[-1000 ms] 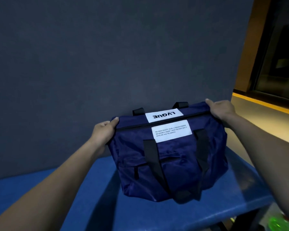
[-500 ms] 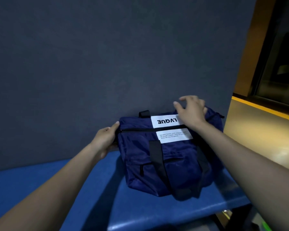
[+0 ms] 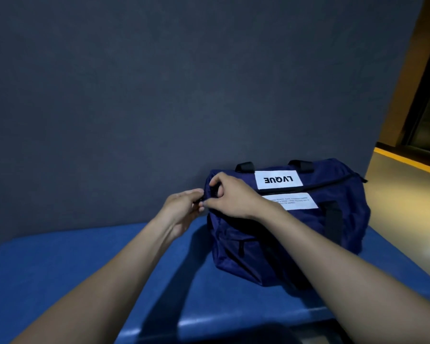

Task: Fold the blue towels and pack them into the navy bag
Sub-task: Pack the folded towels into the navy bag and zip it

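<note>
Fingers point(image 3: 210, 185) of the right hand point(image 3: 233, 197) are curling over the upper left corner of the navy bag point(image 3: 283, 232), thumb and forefinger pinching together at the left end of the zip line; the small dark part between them is too small to identify with certainty. Fingers of the left hand point(image 3: 181, 209) are closing on the bag's left end just beside the right hand, their tips touching the fabric and meeting the right thumb. Both bare forearms are reaching in from the lower edge, the right one crossing in front of the bag's front panel.

The navy bag is resting on the blue surface point(image 3: 85, 269), toward its right side, with its back against the dark grey wall point(image 3: 184, 83). Its top zip point(image 3: 333, 182) is running closed from the hands to the right end. A white label point(image 3: 278, 179) reading LVQUE, seen upside down, is sitting above the zip; a second white label point(image 3: 293, 201) with fine print is lying just below it. Two black handle loops point(image 3: 245, 166) are showing at the rear top edge, and a black strap point(image 3: 333, 224) is running down the front. No towels are visible.

A yellow-edged floor point(image 3: 407, 194) is lying to the right.
</note>
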